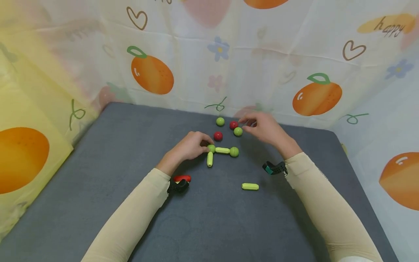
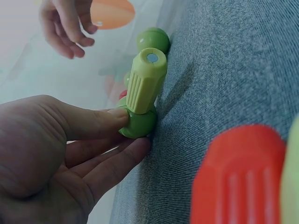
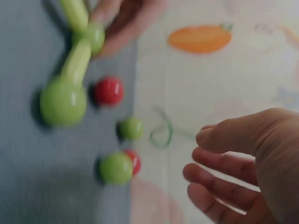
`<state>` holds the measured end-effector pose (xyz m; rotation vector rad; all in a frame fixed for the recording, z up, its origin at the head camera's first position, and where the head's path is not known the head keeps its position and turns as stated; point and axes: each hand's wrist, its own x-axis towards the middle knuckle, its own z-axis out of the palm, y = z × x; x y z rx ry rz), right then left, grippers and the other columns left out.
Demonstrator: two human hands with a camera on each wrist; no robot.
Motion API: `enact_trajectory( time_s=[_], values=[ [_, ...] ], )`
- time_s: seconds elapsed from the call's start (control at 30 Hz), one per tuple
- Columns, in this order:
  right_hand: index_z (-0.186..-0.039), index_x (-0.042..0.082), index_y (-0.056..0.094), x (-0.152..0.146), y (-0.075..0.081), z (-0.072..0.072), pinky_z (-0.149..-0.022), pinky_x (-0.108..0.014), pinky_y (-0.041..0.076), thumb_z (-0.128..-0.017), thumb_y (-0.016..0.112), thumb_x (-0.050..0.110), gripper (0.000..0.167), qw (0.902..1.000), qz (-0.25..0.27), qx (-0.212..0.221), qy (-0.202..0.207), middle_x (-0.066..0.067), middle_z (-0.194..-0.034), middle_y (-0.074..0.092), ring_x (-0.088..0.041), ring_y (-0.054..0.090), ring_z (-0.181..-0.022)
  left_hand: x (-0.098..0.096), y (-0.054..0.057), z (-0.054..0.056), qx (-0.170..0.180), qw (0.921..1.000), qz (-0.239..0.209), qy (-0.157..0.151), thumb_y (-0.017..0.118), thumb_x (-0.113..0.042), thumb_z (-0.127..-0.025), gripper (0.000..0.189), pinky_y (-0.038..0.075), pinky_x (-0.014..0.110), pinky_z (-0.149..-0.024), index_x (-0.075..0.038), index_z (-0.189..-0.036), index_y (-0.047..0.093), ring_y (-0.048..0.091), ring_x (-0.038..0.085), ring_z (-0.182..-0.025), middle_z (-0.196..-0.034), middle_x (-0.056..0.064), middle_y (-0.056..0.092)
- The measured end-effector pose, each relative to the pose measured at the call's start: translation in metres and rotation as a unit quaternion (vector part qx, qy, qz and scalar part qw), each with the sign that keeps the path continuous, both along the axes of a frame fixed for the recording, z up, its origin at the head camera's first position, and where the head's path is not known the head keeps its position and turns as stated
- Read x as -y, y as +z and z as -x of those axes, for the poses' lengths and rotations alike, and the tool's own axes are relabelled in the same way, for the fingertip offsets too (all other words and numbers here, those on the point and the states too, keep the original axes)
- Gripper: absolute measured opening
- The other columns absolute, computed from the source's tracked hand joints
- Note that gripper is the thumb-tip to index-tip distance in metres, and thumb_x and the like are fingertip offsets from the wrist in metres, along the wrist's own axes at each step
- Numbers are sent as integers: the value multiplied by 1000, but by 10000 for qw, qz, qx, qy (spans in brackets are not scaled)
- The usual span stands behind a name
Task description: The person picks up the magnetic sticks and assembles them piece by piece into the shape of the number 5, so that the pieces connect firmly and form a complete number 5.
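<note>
My left hand point(image 1: 192, 146) pinches a green ball point(image 1: 211, 148) between thumb and fingers. Two yellow-green ribbed rods meet at that ball: one rod point(image 1: 222, 150) reaches right to another green ball point(image 1: 234, 151), while the other rod point(image 1: 210, 159) points toward me. In the left wrist view, a round grey spot shows on the end of the near rod point(image 2: 147, 81). My right hand point(image 1: 264, 128) hovers with loosely bent fingers, holding nothing, just right of a loose green ball point(image 1: 238, 131) and a red ball point(image 1: 234, 125).
Another green ball point(image 1: 220, 121) and a red ball point(image 1: 218, 136) lie behind the joined pieces. Nearer me are a lone yellow-green rod point(image 1: 250, 186) and a red rod point(image 1: 182, 178) by my left wrist. A fruit-printed curtain point(image 1: 255, 72) hangs behind the grey table point(image 1: 203, 225).
</note>
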<state>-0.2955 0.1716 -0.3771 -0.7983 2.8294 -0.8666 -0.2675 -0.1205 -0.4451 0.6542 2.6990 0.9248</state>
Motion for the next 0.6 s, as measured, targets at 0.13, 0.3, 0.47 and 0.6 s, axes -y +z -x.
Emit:
enact_trajectory(
  time_s=[0.13, 0.3, 0.47, 0.6],
  values=[
    [-127, 7, 78, -6, -7, 24, -90, -52, 58, -104, 72, 8, 23, 9991, -403, -74, 64, -13, -124, 72, -32, 68, -106, 3, 0, -1, 40, 10000, -35, 80, 76, -9, -103, 23, 57, 39, -94, -12, -125, 82, 70, 20, -106, -117, 2, 77],
    [-128, 7, 79, -2, -27, 40, -81, -50, 58, -103, 72, 7, 26, 9955, -859, -158, 371, -13, -124, 74, -31, 71, -100, 4, 0, -2, 83, 9999, -65, 95, 76, -9, -103, 23, 57, 39, -95, -12, -125, 82, 70, 20, -109, -118, 1, 77],
    [-130, 7, 79, 1, -44, 45, -82, -49, 57, -103, 71, 4, 28, 9947, -937, -4, 411, -13, -124, 74, -31, 70, -103, 2, 1, -1, 54, 10000, -27, 50, 77, -10, -103, 22, 57, 40, -96, -13, -125, 82, 70, 20, -109, -118, 1, 77],
    [-131, 7, 79, 2, -50, 41, -81, -48, 57, -102, 73, 3, 29, 9955, -916, 103, 240, -11, -117, 75, -30, 69, -100, 2, -1, -1, 37, 10000, -53, 27, 77, -10, -103, 22, 56, 39, -95, -13, -124, 82, 70, 19, -109, -118, 0, 77]
  ],
)
